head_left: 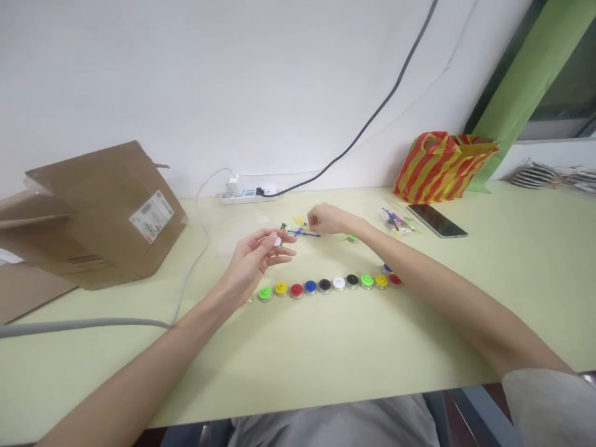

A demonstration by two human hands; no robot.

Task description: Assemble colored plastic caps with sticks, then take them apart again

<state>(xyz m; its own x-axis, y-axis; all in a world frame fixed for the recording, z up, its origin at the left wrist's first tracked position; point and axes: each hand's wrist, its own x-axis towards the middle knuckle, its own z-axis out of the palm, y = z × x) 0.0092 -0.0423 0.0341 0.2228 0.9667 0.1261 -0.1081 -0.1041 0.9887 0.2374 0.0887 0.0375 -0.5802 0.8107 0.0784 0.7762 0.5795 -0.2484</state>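
Between the thumb and fingers of my left hand (256,257) is a small white disc (278,241), held above the table. My right hand (323,217) reaches farther out, its fingers curled and pinched over a small pile of blue sticks (302,233) and yellow pieces (298,220); what is in that pinch, if anything, I cannot make out. Nearer to me runs a row of small round pieces with clear bases and coloured tops, among them a green one (265,293), a red one (297,290) and a white one (339,283). My right forearm partly covers the row's right end.
At the left stands an open cardboard box (107,217). A power strip (246,197) with cables lies along the wall. On the right are a bag of small parts (397,221), a phone (437,221) and a red-and-yellow striped bag (442,167).
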